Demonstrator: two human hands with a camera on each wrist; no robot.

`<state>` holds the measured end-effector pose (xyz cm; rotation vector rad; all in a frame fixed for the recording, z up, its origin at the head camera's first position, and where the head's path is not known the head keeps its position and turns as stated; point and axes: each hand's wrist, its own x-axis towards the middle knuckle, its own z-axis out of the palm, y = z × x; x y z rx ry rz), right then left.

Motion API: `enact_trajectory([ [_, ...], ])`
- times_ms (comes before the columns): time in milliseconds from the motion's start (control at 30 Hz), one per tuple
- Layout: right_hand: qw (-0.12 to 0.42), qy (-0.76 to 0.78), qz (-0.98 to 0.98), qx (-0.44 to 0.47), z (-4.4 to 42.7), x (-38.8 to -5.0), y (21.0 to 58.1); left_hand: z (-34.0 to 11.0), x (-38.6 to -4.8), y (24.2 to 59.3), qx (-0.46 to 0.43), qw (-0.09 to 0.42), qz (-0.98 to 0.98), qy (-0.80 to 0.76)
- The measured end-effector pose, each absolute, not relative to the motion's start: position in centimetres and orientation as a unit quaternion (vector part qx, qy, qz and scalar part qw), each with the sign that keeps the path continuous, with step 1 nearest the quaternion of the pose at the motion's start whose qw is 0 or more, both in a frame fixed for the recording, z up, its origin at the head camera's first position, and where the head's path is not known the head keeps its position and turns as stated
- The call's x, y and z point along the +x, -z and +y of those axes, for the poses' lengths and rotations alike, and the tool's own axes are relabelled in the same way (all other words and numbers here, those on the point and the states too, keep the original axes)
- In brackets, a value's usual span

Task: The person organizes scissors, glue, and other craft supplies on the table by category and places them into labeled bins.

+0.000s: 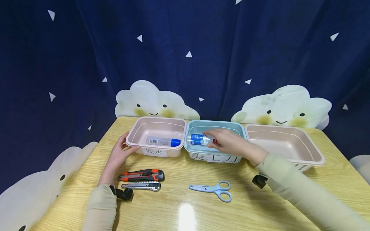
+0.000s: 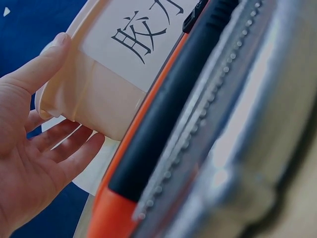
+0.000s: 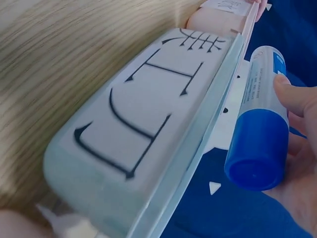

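Note:
My right hand (image 1: 226, 141) holds a glue bottle (image 1: 198, 140) above the light blue bin (image 1: 215, 156). The bottle's blue cap (image 3: 257, 148) and the thumb on its side show in the right wrist view. My left hand (image 1: 118, 154) grips the left corner of a pink bin (image 1: 176, 152), thumb at the rim and fingers along the side, as the left wrist view shows too. Inside that pink bin lies another glue bottle (image 1: 163, 141) with a blue cap.
An orange-and-black utility knife (image 1: 143, 175) and a silver utility knife (image 1: 141, 185) lie near my left wrist. Blue scissors (image 1: 212, 189) rest before the blue bin. A beige bin (image 1: 280, 144) stands at the right. A dark blue curtain (image 1: 185, 73) hangs behind the table.

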<state>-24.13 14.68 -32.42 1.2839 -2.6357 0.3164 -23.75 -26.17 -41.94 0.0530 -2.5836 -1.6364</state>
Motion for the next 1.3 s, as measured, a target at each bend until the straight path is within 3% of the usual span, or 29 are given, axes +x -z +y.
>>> enact_trajectory([
  [233,0.067,-0.123,-0.9,0.413,12.0,-24.7,32.3,-26.0,-23.8,41.9,0.019,0.046,-0.844,0.534],
  [633,0.079,-0.137,-0.898,0.41,7.7,-26.0,33.4,-26.1,-23.6,41.8,0.024,0.038,-0.847,0.53],
  [1300,0.044,-0.164,-0.899,0.404,1.5,-28.2,33.7,-26.0,-23.7,41.8,0.015,0.047,-0.846,0.53],
])
